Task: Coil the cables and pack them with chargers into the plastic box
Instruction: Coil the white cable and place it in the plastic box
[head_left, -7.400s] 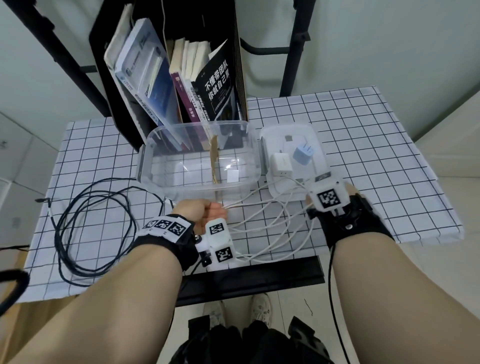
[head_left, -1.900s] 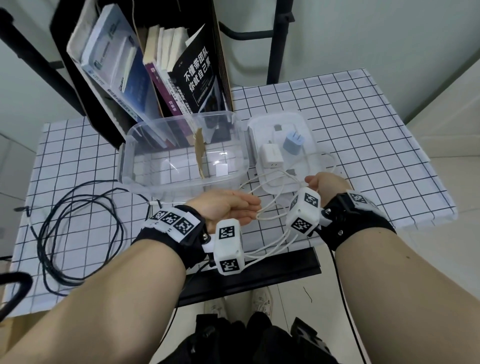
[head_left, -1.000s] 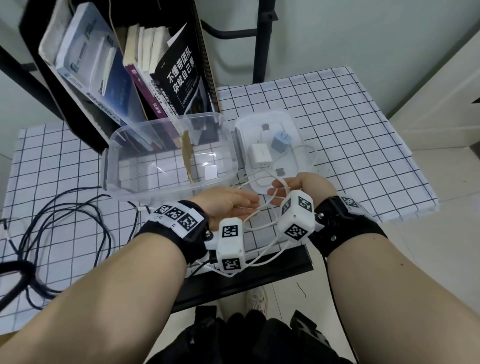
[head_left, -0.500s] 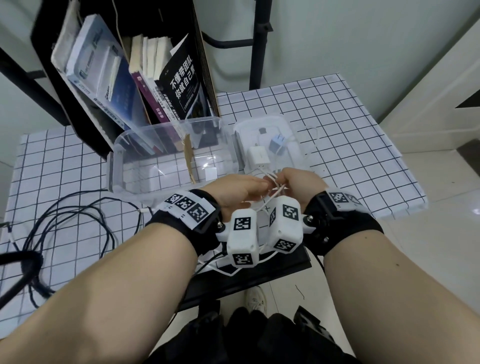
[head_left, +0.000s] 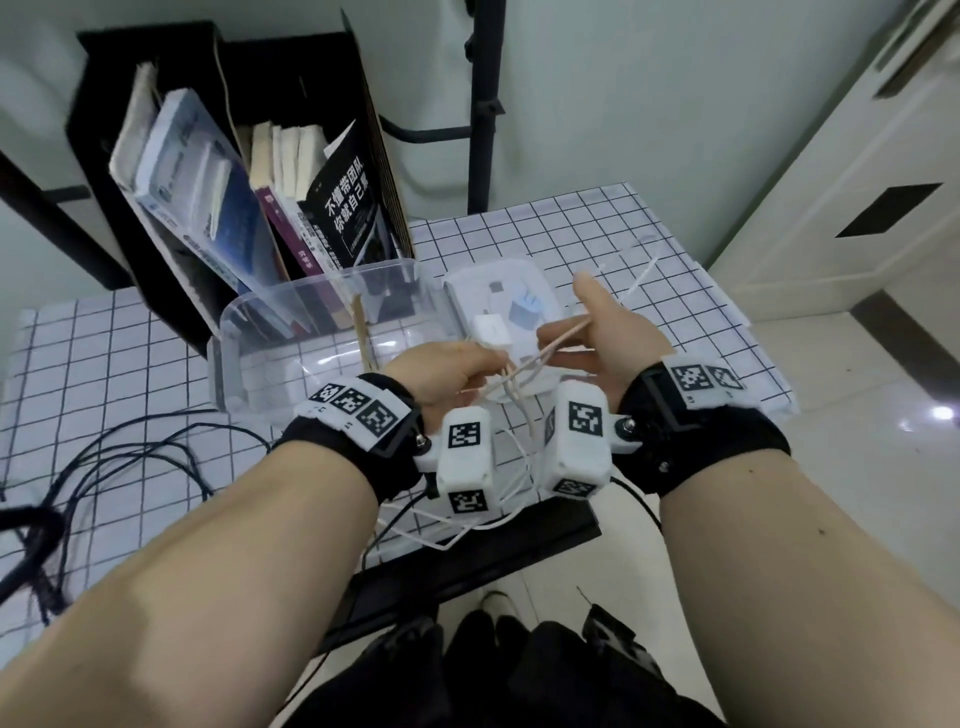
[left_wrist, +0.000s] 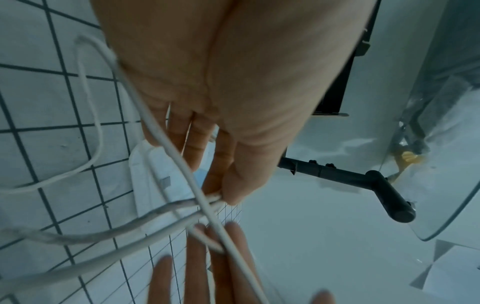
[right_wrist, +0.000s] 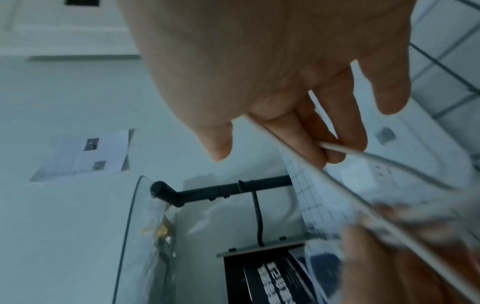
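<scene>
Black cable (head_left: 111, 470) left of box (head_left: 236, 358): loose on counter (head_left: 613, 234), uncoiled | box: nothing packed | left hand (head_left: 449, 371) before box: fingers pinch white cable (head_left: 519, 384) loops | right hand (head_left: 605, 340): fingers pinch same cable, coiling unfinished | chargers (head_left: 491, 330) right of box: unpacked.

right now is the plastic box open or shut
Open: the box has no lid on; the lid lies beside it, carrying two chargers.

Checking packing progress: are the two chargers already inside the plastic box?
No, the white charger and blue charger sit on the lid beside the plastic box.
</scene>
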